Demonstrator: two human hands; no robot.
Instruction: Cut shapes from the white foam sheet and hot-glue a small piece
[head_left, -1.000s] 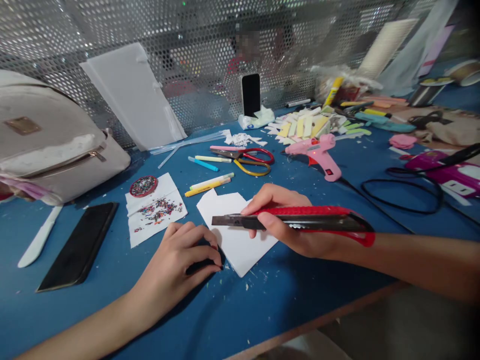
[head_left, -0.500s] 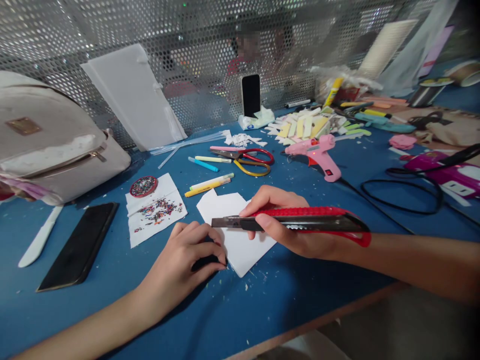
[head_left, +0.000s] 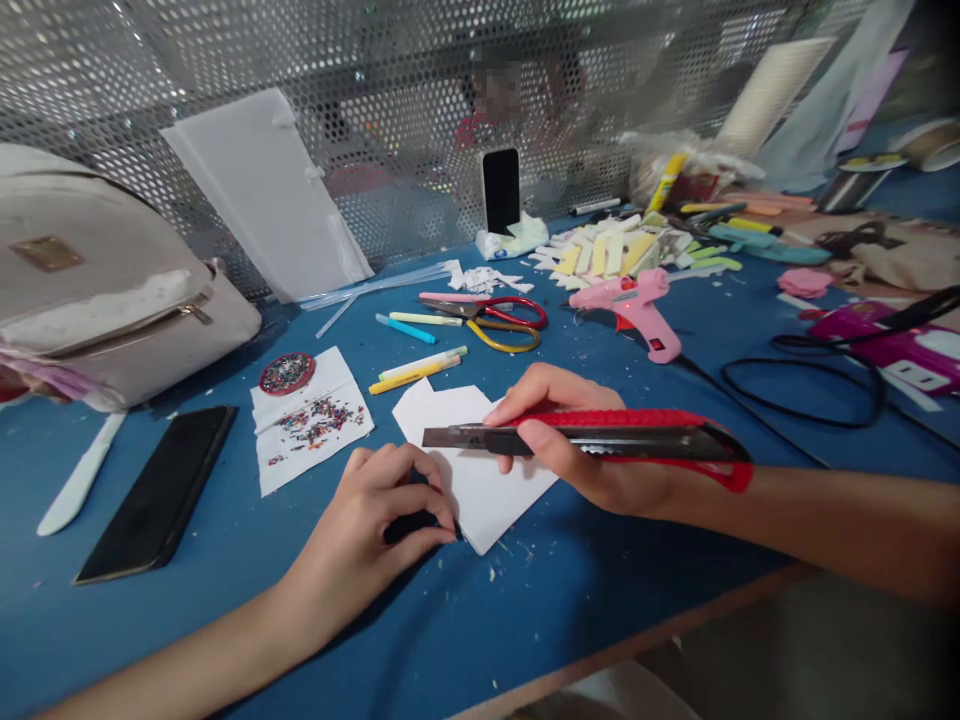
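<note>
I hold the cutter over the card, near the front edge of the worktop, right hand wrapped round it. My left hand half-curls beside the card; I can't tell whether it pinches anything.

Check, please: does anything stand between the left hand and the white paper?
Nothing visible stands between the left hand and the white paper; the fingertips are at its left edge, contact unclear. The cutter, held in the right hand, appears over the paper, beyond those fingertips.
</note>
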